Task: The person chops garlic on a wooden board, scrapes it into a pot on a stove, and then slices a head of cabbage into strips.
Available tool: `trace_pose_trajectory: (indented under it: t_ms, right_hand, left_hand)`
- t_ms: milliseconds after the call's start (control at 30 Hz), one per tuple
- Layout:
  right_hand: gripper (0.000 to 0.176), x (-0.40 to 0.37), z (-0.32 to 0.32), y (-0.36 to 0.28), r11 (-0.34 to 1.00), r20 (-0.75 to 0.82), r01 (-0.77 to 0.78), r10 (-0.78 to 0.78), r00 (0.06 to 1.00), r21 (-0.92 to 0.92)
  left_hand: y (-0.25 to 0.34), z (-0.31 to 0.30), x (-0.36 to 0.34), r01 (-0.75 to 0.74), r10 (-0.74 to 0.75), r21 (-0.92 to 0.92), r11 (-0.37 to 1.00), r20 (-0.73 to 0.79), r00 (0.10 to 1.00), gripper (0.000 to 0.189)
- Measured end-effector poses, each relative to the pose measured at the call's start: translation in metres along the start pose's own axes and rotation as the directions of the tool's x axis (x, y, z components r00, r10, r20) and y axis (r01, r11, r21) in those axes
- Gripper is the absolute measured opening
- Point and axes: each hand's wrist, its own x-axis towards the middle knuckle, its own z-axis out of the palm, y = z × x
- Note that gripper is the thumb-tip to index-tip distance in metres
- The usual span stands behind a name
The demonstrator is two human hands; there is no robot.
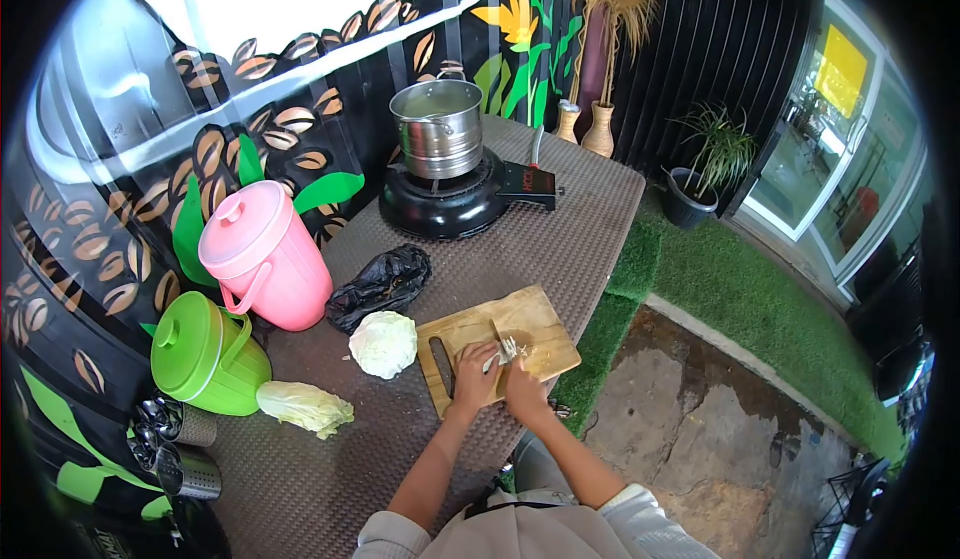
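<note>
A wooden cutting board [545,331] lies near the table's front edge, with pale shredded cabbage [513,348] at its middle. My left hand [474,374] is closed over a whitish piece of cabbage [490,363] on the board, fingers bent and mostly covering it. Just to its right, my right hand [523,391] is wrapped round a knife, whose handle is hidden in the fist and whose thin blade is hard to make out beside the shreds. A pale round cabbage [383,345] rests left of the board. Farther left lies a long napa cabbage [305,408].
A steel pot [437,129] stands on a black portable stove [445,202] at the back. A black plastic bag [380,287], a pink lidded jug [268,256] and a green one [212,354] line the wall side. Cutlery holders [190,472] stand at the left edge.
</note>
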Motion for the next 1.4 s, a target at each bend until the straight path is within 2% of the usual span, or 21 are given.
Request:
trace_pose_trajectory:
  t_ms: [100, 233, 300, 400, 433, 533, 600, 667, 700, 767, 800, 867, 900, 933, 1000, 1067, 1133, 1167, 1200, 1333, 1400]
  right_hand:
    - [0.042, 0.018, -0.011, 0.012, 0.99, 0.075, 0.142, -0.142, 0.987, 0.009]
    - [0.04, -0.004, -0.002, 0.016, 0.991, 0.054, 0.112, -0.116, 0.992, 0.077]
    - [0.038, -0.014, 0.015, 0.011, 1.0, -0.068, 0.009, -0.009, 0.998, 0.004]
    - [0.036, -0.007, 0.015, 0.009, 1.0, -0.058, -0.005, 0.006, 0.998, 0.03]
    - [0.034, -0.007, 0.002, 0.01, 0.998, -0.018, 0.067, -0.067, 0.998, 0.021]
    - [0.034, 0.007, -0.014, 0.016, 0.99, 0.031, 0.132, -0.133, 0.991, 0.042]
    - [0.034, -0.001, -0.021, 0.015, 0.994, 0.069, 0.105, -0.106, 0.992, 0.01]
    - [0.037, -0.013, -0.016, 0.012, 0.994, 0.018, 0.075, -0.074, 0.997, -0.08]
    - [0.037, -0.015, -0.005, 0.01, 0.994, 0.018, 0.077, -0.076, 0.997, -0.08]
    - [0.04, -0.011, 0.021, 0.009, 0.998, -0.129, 0.006, -0.014, 0.992, -0.062]
    - [0.04, -0.007, 0.019, 0.009, 0.998, -0.127, 0.007, -0.015, 0.992, -0.062]
    - [0.04, 0.004, 0.013, 0.01, 0.993, -0.097, 0.108, -0.112, 0.989, -0.045]
    - [0.036, 0.009, 0.001, 0.01, 0.993, -0.021, 0.114, -0.114, 0.993, -0.004]
    - [0.036, 0.011, -0.002, 0.015, 0.993, -0.022, 0.115, -0.115, 0.993, -0.002]
    - [0.035, 0.014, -0.009, 0.02, 0.98, 0.045, 0.11, -0.119, 0.992, 0.169]
    - [0.034, -0.002, -0.006, 0.02, 0.976, 0.064, 0.14, -0.152, 0.986, 0.168]
    - [0.034, -0.016, 0.01, 0.013, 0.994, -0.165, 0.1, -0.093, 0.982, 0.036]
    - [0.033, -0.015, 0.008, 0.007, 0.999, -0.064, -0.005, 0.008, 0.998, 0.049]
    - [0.033, -0.01, 0.004, 0.006, 0.999, -0.062, -0.007, 0.01, 0.998, 0.049]
    - [0.033, 0.009, -0.005, 0.013, 0.993, -0.017, 0.099, -0.098, 0.995, 0.068]
    - [0.032, 0.011, -0.012, 0.019, 0.972, 0.048, 0.121, -0.133, 0.99, 0.201]
  left_hand:
    - [0.0, 0.001, -0.001, 0.036, -0.036, -0.021, 0.999, 0.0, 0.999, 0.021]
    - [-0.001, 0.001, 0.0, 0.056, -0.056, -0.016, 0.998, 0.0, 0.998, 0.021]
    - [-0.002, 0.001, -0.001, 0.042, -0.041, -0.053, 0.998, 0.014, 0.999, 0.021]
    - [0.0, -0.002, 0.001, -0.007, 0.007, -0.03, 1.0, -0.003, 1.0, 0.021]
    - [0.001, -0.002, 0.0, -0.009, 0.01, -0.032, 0.999, 0.003, 1.0, 0.021]
    - [0.002, -0.001, 0.0, 0.009, -0.01, 0.017, 1.0, 0.012, 1.0, 0.022]
    - [0.001, -0.001, 0.0, -0.003, 0.004, 0.051, 0.999, -0.002, 1.0, 0.023]
    - [0.0, 0.0, -0.001, 0.021, -0.021, 0.022, 1.0, 0.001, 1.0, 0.022]
    - [-0.001, 0.001, -0.002, 0.046, -0.046, -0.01, 0.999, 0.008, 0.999, 0.021]
    - [-0.004, 0.001, -0.001, 0.041, -0.041, -0.024, 0.999, 0.012, 0.999, 0.021]
    - [-0.003, 0.0, -0.001, 0.038, -0.038, -0.038, 0.999, 0.017, 0.999, 0.021]
    - [0.0, -0.001, -0.002, 0.04, -0.04, -0.023, 0.999, 0.024, 0.999, 0.021]
    - [0.0, -0.001, -0.001, 0.036, -0.036, -0.011, 0.999, 0.025, 0.999, 0.022]
    - [0.0, -0.001, 0.0, 0.034, -0.034, -0.009, 0.999, 0.024, 0.999, 0.022]
    - [0.0, 0.0, -0.001, 0.045, -0.045, 0.009, 0.999, 0.011, 0.999, 0.022]
    - [0.0, -0.001, -0.002, 0.046, -0.046, 0.007, 0.999, 0.009, 0.999, 0.022]
    - [-0.001, 0.0, 0.0, 0.049, -0.049, 0.003, 0.999, 0.01, 0.999, 0.021]
    - [-0.002, 0.0, 0.0, 0.038, -0.037, -0.022, 0.999, 0.005, 0.999, 0.021]
    - [-0.002, 0.0, 0.0, 0.026, -0.026, -0.047, 0.999, -0.001, 1.0, 0.021]
    - [-0.001, -0.001, -0.001, 0.016, -0.016, -0.025, 1.0, 0.015, 1.0, 0.021]
    - [-0.001, -0.001, 0.0, 0.037, -0.037, 0.024, 0.999, 0.023, 0.999, 0.022]
